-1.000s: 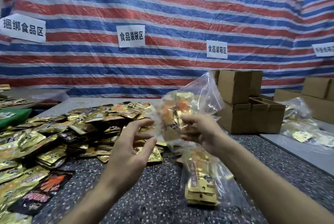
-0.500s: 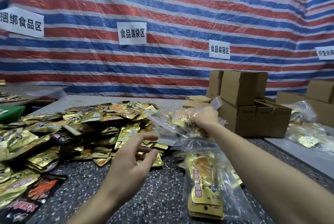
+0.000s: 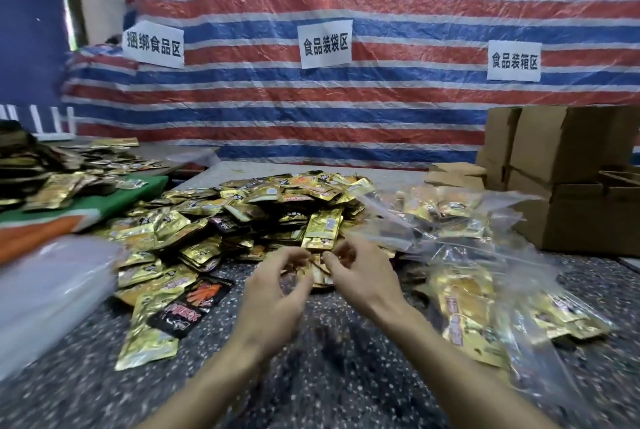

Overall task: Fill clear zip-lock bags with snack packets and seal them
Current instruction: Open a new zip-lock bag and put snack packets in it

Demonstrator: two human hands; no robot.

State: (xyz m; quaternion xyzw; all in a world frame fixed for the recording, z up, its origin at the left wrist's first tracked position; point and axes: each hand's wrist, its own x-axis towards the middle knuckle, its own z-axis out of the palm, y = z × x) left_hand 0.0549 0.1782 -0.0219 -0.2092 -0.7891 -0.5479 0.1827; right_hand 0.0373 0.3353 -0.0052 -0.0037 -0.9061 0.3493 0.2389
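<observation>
A heap of gold and black snack packets (image 3: 263,206) covers the middle of the speckled table (image 3: 346,376). My left hand (image 3: 277,293) and my right hand (image 3: 360,276) hover close together at the heap's near edge. Their fingers are loosely curled over a gold packet (image 3: 320,274) lying between them, and I see no grip on it. Filled clear zip-lock bags (image 3: 460,300) lie to the right of my right hand, and another filled bag (image 3: 446,210) rests further back. Motion blur hides the fingertips.
A stack of empty clear bags (image 3: 52,290) sits at the left front, with a green and orange cloth (image 3: 104,203) behind it. Cardboard boxes (image 3: 571,158) stand at the back right. A striped tarp (image 3: 346,109) with paper signs closes the back.
My right hand has let go of the filled bag, which now lies at the right. Both hands have come together low at the heap's near edge. The view has swung left.
</observation>
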